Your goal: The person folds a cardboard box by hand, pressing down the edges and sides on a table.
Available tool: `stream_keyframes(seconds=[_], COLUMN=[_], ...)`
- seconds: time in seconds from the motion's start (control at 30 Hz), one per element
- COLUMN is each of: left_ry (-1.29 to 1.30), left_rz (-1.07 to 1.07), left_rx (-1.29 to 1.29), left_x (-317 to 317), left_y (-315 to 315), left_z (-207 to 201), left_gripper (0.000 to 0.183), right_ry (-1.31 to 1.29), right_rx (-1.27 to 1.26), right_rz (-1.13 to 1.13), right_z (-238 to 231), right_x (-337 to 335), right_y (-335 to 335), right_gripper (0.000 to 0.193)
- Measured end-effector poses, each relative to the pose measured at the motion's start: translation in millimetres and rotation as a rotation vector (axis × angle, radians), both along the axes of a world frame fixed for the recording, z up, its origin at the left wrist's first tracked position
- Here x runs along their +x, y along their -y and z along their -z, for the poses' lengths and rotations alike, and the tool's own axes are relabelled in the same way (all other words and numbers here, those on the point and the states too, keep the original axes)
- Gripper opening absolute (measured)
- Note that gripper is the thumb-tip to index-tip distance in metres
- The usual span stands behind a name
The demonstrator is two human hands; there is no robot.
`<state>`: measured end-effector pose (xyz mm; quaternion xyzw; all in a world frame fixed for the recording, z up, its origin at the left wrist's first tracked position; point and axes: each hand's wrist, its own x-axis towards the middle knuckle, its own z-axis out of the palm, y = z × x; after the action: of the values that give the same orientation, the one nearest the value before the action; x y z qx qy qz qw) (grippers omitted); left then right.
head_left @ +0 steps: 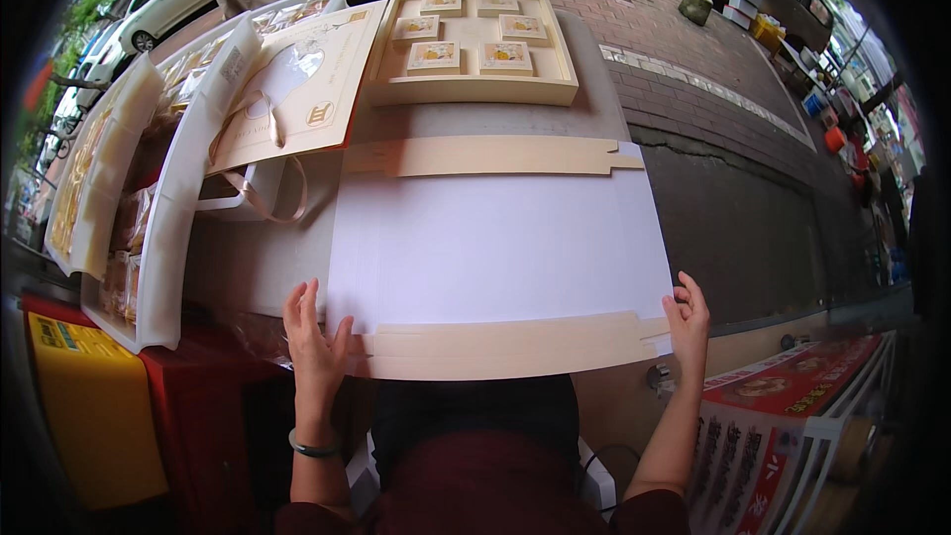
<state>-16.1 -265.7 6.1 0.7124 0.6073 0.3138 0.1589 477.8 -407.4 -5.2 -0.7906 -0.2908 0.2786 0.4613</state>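
In front of me lies a large flat box blank [500, 248], white in the middle, with cream folded flaps along its far and near edges. Beside its near left corner is my left hand [319, 342], fingers raised and spread, holding nothing. At the near right corner my right hand [687, 319] has its fingers apart; its thumb is close to the sheet's edge, and I cannot tell whether it touches. Beyond the sheet stands a shallow cream box tray [471, 91] holding several small square boxes [434, 57] with a floral print.
At the left, white plastic crates [190, 188] hold wrapped packets. A cream gift bag [297, 89] with ribbon handles leans against them. A yellow box [94, 416] is at the lower left, a red printed banner [792, 376] at the lower right. Brick pavement and parked cars lie beyond.
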Motion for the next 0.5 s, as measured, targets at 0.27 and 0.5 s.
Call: stream_keyframes(seconds=[0.27, 0.5], left_ry=[-0.332, -0.35], left_rz=[0.597, 0.617], left_rx=[-0.025, 0.036], left_x=[58.5, 67.2], left_y=[26.8, 29.3], left_z=[-30.5, -19.3], left_gripper=[0.094, 0.096], right_ry=[0.776, 0.777], right_rx=[-0.01, -0.093], right_rz=[-0.707, -0.812], right_z=[-51.6, -52.3], right_x=[-79.8, -93.8], right_y=[-6.4, -14.4], right_gripper=[0.072, 0.076])
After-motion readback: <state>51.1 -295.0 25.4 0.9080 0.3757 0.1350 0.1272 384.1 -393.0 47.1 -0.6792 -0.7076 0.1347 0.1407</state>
